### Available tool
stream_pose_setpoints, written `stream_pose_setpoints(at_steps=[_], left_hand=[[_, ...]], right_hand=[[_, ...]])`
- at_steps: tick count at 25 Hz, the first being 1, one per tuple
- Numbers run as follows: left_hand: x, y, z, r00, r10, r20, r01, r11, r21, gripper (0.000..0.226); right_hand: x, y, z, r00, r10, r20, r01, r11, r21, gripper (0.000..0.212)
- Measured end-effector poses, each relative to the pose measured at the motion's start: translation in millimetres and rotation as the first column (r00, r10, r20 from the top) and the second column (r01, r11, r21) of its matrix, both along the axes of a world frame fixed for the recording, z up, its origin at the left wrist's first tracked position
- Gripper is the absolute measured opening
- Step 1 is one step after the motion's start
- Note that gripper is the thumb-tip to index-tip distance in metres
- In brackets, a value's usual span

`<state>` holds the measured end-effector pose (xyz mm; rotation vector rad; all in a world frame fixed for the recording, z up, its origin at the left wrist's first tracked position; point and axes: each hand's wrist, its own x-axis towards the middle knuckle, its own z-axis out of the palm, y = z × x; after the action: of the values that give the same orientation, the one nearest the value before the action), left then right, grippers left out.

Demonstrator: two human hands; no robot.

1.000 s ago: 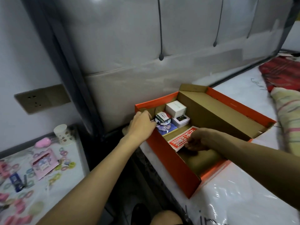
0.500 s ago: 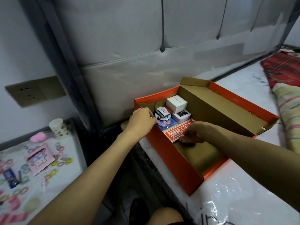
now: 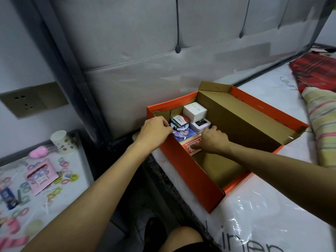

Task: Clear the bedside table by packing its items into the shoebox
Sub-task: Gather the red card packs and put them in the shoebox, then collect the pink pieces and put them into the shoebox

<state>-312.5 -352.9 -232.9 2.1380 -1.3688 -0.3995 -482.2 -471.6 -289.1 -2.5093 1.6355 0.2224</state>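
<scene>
Now that the red packet (image 3: 190, 147) has been slid along the shoebox (image 3: 190, 171) floor to its headboard end, it is held down just beside the tin (image 3: 200, 124) under the curled fingers of the right hand (image 3: 214, 140). The box's left wall is gripped by the left hand (image 3: 154, 131). Hair ties (image 3: 70, 178) and a pink card (image 3: 41, 176) are left on the bedside table (image 3: 82, 160), so much packing is judged to remain.

Both bare arms outstretched forward, left hand (image 3: 156, 131) and right hand (image 3: 214, 140) close together, palms down, fingers curled.
</scene>
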Motion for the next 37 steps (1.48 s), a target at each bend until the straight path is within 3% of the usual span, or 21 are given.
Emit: stream_pose_setpoints(at_steps=[1, 4, 8, 12, 14, 16, 18, 22, 28, 35, 37], left_hand=[[0, 0, 0, 1.0, -0.002, 0.0, 0.002, 1.0, 0.001, 0.019], [3, 0, -1, 1.0, -0.008, -0.001, 0.008, 1.0, 0.0, 0.016], [4, -3, -2, 0.999, -0.018, -0.04, 0.018, 1.0, 0.003, 0.013], [8, 7, 6, 0.995, -0.006, -0.098, 0.004, 1.0, -0.025, 0.032], [12, 21, 16, 0.991, 0.008, -0.137, -0.016, 0.998, -0.056, 0.034], [18, 46, 28, 0.985, 0.022, -0.173, -0.037, 0.996, -0.081, 0.023], [31, 79, 38, 0.98, 0.039, -0.194, -0.057, 0.995, -0.088, 0.006], [69, 166, 46, 0.952, 0.128, -0.278, -0.147, 0.988, -0.048, 0.011], [152, 325, 29, 0.846, 0.407, -0.343, -0.433, 0.901, 0.0, 0.013], [256, 439, -59, 0.693, 0.678, -0.245, -0.671, 0.731, 0.124, 0.021], [274, 455, -85, 0.662, 0.73, -0.173, -0.716, 0.683, 0.145, 0.02]], right_hand=[[4, -2, -5, 0.999, 0.034, -0.019, -0.033, 0.998, 0.056, 0.087], [11, -10, -13, 0.992, 0.087, -0.095, -0.062, 0.969, 0.241, 0.086], [12, -15, -15, 0.989, 0.09, -0.117, -0.054, 0.96, 0.275, 0.077], [17, -3, 15, 0.987, 0.006, 0.16, -0.026, 0.992, 0.122, 0.054], [23, 15, 45, 0.952, 0.067, 0.297, -0.066, 0.998, -0.014, 0.031], [37, 46, 80, 0.911, 0.155, 0.382, -0.116, 0.986, -0.123, 0.024], [56, 85, 110, 0.857, 0.259, 0.446, -0.2, 0.964, -0.175, 0.025], [105, 171, 128, 0.799, 0.413, 0.437, -0.386, 0.909, -0.154, 0.02], [210, 280, 90, 0.714, 0.514, 0.475, -0.609, 0.791, 0.061, 0.018], [320, 352, 0, 0.712, 0.565, 0.418, -0.678, 0.707, 0.2, 0.022], [340, 358, -22, 0.708, 0.604, 0.367, -0.694, 0.691, 0.202, 0.04]])
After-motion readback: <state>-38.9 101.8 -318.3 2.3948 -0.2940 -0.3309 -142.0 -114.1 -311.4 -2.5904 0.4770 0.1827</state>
